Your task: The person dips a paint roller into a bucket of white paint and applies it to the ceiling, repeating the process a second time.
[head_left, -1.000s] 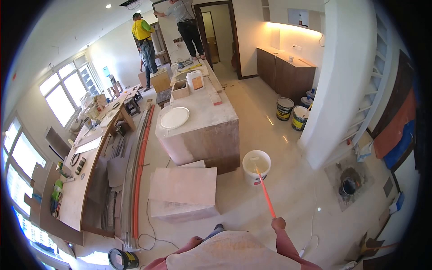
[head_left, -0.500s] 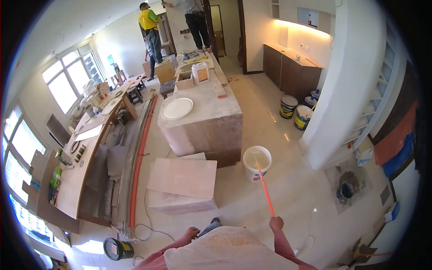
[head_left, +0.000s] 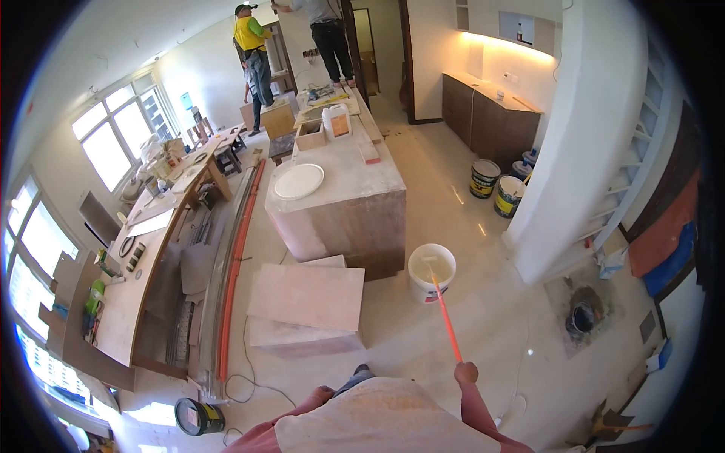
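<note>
The right hand (head_left: 466, 372) has its fingers wrapped around the top of the orange pole (head_left: 445, 321), whose far end sits inside the white bucket (head_left: 431, 272) on the floor just beside the big bench (head_left: 336, 204). Working the pole straight down and turning it gently should keep the liquid inside the bucket. The left hand (head_left: 323, 394) hangs low on the other side of the bucket from the right, holding nothing I can see; whether its fingers are spread or curled I cannot tell.

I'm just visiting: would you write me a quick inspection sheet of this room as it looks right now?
Surface: glossy pale floor, dusty in places.
Job's things: white bucket with orange pole dipped in.
Clutter: boards, paint cans, black can, white lid on island.
Hands: right hand grips the pole; left hand empty at the knee.
Cables: thin cord across the floor.
Surroundings: two people standing high up at the far end.
</note>
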Motion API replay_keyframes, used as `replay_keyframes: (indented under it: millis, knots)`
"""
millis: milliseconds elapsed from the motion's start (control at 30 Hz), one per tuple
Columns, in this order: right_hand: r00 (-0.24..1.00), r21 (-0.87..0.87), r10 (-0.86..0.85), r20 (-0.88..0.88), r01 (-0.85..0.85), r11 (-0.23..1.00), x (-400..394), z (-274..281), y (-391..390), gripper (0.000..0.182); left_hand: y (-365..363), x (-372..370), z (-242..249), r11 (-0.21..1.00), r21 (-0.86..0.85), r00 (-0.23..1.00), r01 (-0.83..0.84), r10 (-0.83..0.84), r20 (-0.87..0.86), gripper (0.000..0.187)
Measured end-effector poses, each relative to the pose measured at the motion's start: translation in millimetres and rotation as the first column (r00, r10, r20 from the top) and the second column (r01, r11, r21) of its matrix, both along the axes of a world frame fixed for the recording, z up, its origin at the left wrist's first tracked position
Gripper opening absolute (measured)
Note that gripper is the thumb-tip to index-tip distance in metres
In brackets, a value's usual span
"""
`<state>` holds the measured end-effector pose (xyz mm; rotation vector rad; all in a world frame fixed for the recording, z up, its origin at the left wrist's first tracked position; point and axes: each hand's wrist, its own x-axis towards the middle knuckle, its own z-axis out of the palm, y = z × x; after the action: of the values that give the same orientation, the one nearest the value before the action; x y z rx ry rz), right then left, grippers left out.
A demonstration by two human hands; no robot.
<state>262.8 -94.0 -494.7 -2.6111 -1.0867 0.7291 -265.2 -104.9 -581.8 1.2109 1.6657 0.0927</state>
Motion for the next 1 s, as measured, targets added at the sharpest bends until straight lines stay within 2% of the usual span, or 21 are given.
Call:
replay_keyframes:
  millis: [33, 67, 167, 267, 300, 333, 367, 400, 433, 467, 500, 533, 567, 600, 633, 733, 933, 1000]
  knots:
    - [1.0, 0.001, -0.01, -0.015, 0.01, 1.0, 0.5, -0.2, -6.6, 0.046, -0.6, 0.7, -0.8, 1.0, 0.012, 1.0, -0.02, 0.02, 0.005, 0.041]
    - [0.999, 0.001, -0.021, -0.026, 0.021, 1.0, 2.0, -0.6, -10.7, 0.046, 2.6, -0.5, -1.9, 0.998, 0.047, 0.999, 0.047, -0.046, -0.018, 0.04]
    - [1.0, 0.026, 0.026, 0.009, -0.026, 0.999, 1.1, -14.2, -2.1, 0.046, 6.5, 5.8, 2.5, 0.994, -0.08, 0.997, 0.077, -0.076, 0.009, 0.036]
    - [1.0, -0.01, -0.003, -0.027, 0.003, 1.0, 0.7, -20.5, 7.5, 0.045, 30.8, 12.0, 1.5, 0.919, -0.127, 0.922, 0.374, -0.383, -0.058, 0.033]
    - [0.997, -0.005, 0.077, 0.026, -0.077, 0.997, 2.2, -23.5, 9.4, 0.045, 46.2, -3.8, -23.6, 0.547, 0.281, 0.611, 0.789, -0.745, -0.267, 0.032]
    - [0.983, -0.026, 0.166, 0.079, -0.164, 0.986, 6.4, -33.0, 2.7, 0.045, 66.1, -1.8, -37.3, 0.643, 0.177, 0.662, 0.745, -0.682, -0.311, 0.032]
    - [0.974, -0.053, 0.211, 0.081, -0.207, 0.977, 16.5, -64.9, 0.7, 0.045, 84.8, -3.5, -41.3, 0.698, 0.248, 0.736, 0.672, -0.592, -0.327, 0.032]
    - [0.984, -0.049, 0.15, 0.096, -0.146, 0.988, 15.0, -68.7, -2.5, 0.046, 118.5, -5.3, -29.5, 0.639, 0.295, 0.703, 0.71, -0.621, -0.346, 0.034]
    - [0.993, -0.028, 0.108, 0.054, -0.107, 0.994, 8.1, -44.4, -6.7, 0.048, 139.5, 2.7, -2.6, 0.707, 0.383, 0.778, 0.595, -0.385, -0.496, 0.036]
    - [0.962, 0.056, 0.214, 0.168, -0.226, 0.973, 7.1, -39.8, -12.0, 0.051, 160.3, 29.8, 71.9, 0.83, 0.436, 0.887, 0.348, -0.141, -0.44, 0.031]
    - [0.993, 0.054, 0.076, -0.088, -0.072, 0.996, 5.9, -31.0, -12.5, 0.049, 178.9, 33.5, 122.0, 0.568, 0.716, 0.898, 0.405, -0.103, -0.427, 0.029]
    - [0.941, 0.034, -0.072, -0.332, 0.088, 0.996, 7.7, -22.4, -4.1, 0.048, 199.7, 44.2, 173.5, 0.45, 0.801, 0.902, 0.395, -0.022, -0.432, 0.031]
    - [0.924, 0.035, -0.088, -0.373, 0.109, 0.993, 8.5, -18.3, -4.7, 0.046, 207.1, 57.5, 247.6, 0.48, 0.788, 0.903, 0.386, -0.021, -0.429, 0.032]
    - [0.903, 0.045, -0.101, -0.418, 0.131, 0.99, 8.7, -14.8, 0.9, 0.044, 223.4, 59.4, 276.4, 0.336, 0.844, 0.887, 0.417, 0.05, -0.458, 0.033]
    - [0.878, 0.048, -0.121, -0.464, 0.162, 0.986, 8.1, -13.8, -0.5, 0.043, 232.4, 62.8, 312.1, 0.275, 0.853, 0.873, 0.443, 0.087, -0.481, 0.034]
    - [0.888, 0.013, -0.118, -0.444, 0.138, 0.99, 8.9, 0.7, 2.3, 0.041, 251.6, 62.0, 378.4, 0.233, 0.85, 0.864, 0.473, 0.066, -0.499, 0.038]
    - [0.867, 0.06, -0.091, -0.491, 0.138, 0.989, 17.7, -9.8, 0.5, 0.042, 274.6, 53.7, 410.2, 0.233, 0.849, 0.861, 0.475, 0.077, -0.503, 0.038]
    - [0.928, 0.048, -0.013, -0.374, 0.033, 0.998, 16.7, -7.1, -0.5, 0.042, 283.0, 49.6, 413.4, 0.258, 0.859, 0.884, 0.442, 0.036, -0.466, 0.041]
